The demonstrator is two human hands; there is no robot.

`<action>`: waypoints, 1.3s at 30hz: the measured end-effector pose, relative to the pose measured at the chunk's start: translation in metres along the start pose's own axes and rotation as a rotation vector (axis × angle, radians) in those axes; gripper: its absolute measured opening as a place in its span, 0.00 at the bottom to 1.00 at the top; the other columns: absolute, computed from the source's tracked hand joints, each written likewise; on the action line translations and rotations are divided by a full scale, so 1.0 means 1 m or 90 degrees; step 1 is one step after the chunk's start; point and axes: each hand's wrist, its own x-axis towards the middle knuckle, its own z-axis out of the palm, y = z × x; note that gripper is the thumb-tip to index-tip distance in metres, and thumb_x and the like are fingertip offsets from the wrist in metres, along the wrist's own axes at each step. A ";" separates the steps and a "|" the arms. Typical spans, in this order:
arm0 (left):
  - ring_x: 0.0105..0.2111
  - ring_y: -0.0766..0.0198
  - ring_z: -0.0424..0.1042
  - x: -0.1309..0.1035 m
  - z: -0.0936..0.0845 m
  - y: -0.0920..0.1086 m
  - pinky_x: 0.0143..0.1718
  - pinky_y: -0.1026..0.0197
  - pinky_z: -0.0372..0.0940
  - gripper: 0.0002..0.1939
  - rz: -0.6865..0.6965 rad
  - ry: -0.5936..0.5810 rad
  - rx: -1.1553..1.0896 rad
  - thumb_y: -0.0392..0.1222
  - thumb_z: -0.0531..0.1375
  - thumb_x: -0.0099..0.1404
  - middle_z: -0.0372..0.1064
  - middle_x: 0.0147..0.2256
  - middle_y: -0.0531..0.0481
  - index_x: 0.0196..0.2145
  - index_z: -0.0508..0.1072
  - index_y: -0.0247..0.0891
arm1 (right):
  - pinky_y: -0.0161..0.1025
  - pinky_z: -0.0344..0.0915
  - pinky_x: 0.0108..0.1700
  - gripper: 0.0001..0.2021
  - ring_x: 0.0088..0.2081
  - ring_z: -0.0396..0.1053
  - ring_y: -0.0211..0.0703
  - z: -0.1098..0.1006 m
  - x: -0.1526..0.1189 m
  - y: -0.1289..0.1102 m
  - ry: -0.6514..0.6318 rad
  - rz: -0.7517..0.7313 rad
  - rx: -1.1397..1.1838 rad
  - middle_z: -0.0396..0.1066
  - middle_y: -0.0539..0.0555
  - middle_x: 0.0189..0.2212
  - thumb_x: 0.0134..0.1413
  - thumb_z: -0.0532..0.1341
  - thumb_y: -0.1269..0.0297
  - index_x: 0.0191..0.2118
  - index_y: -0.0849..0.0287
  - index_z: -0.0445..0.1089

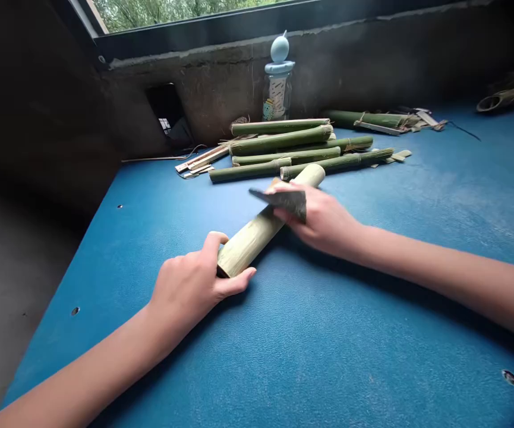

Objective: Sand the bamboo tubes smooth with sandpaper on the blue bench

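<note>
Bamboo tube [250,241], pale and stripped-looking, lies aslant over the middle of the blue tabletop [310,333], near end toward the person's left, far end pointing up and right, and both hands are on it! Left hand [189,276] has the near end, thumb along one side, index finger hooked over the other, the dark hollow mouth just visible between them. That's a clamp, by the look of it, there to stop the tube rolling or sliding under pressure.

Up the shaft, right hand [319,220] is curled over the top, pinching a dark, rough-looking sheet [290,202] that's bent around the tube; sandpaper, perhaps, though blur hides the detail. Wrapping it that way probably lets it follow the curve, and with the hands well apart, the stretch of tube between them lies bare.

Just beyond the far end, green bamboo lengths [278,141] are stacked roughly side by side, likely pushed back to leave working room. Pale split strips [207,157] poke out at their left. Farther right, another green bundle [368,119], and at the far edge a hollow bamboo piece [506,100] in the shadows.

Behind the stack stands a clear bottle [278,83] with a light-blue top; left of it, a black phone [167,113] leans on the wall [221,89], presumably for support, below the window [185,12].
</note>
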 end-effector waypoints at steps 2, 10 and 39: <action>0.32 0.47 0.78 -0.002 0.000 0.002 0.24 0.60 0.49 0.32 0.001 0.004 0.022 0.69 0.50 0.62 0.78 0.32 0.48 0.53 0.61 0.43 | 0.52 0.61 0.65 0.19 0.62 0.64 0.51 0.000 -0.003 -0.023 -0.054 -0.115 0.049 0.70 0.63 0.57 0.65 0.52 0.68 0.58 0.68 0.66; 0.29 0.49 0.78 -0.012 -0.003 0.000 0.21 0.60 0.49 0.27 0.029 -0.023 -0.011 0.66 0.51 0.64 0.77 0.33 0.52 0.50 0.59 0.45 | 0.48 0.58 0.68 0.19 0.65 0.59 0.49 -0.003 -0.004 -0.031 -0.108 -0.247 0.088 0.67 0.60 0.60 0.67 0.52 0.69 0.60 0.67 0.64; 0.25 0.50 0.77 -0.018 0.007 0.002 0.19 0.60 0.49 0.26 0.131 0.030 0.068 0.64 0.45 0.70 0.76 0.29 0.45 0.45 0.62 0.37 | 0.48 0.66 0.62 0.17 0.62 0.64 0.50 -0.007 -0.014 -0.055 -0.038 -0.297 -0.086 0.69 0.54 0.59 0.66 0.57 0.68 0.59 0.58 0.68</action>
